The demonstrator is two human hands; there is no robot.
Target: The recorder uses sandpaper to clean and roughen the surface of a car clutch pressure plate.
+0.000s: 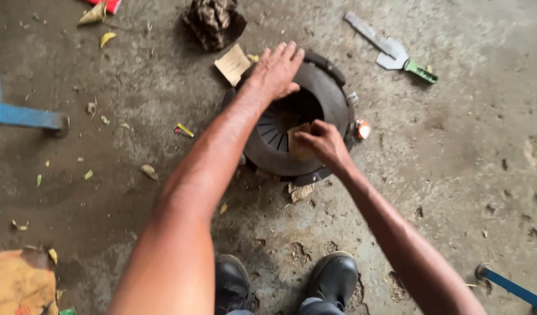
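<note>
A dark round metal clutch cover [330,96] with spring fingers in its middle lies on the concrete floor. My left hand [277,70] rests flat on its far left rim, fingers spread, steadying it. My right hand [322,143] is shut on a small brown pad of sandpaper [299,146] pressed on the near inner face of the cover.
A flat metal tool with a green handle [394,52] lies at the back right. A dark rag [215,22] and a brown paper scrap [233,63] lie behind the cover. Blue metal frame [23,115] at left, blue bar [513,287] at lower right. My black shoes [332,279] stand below.
</note>
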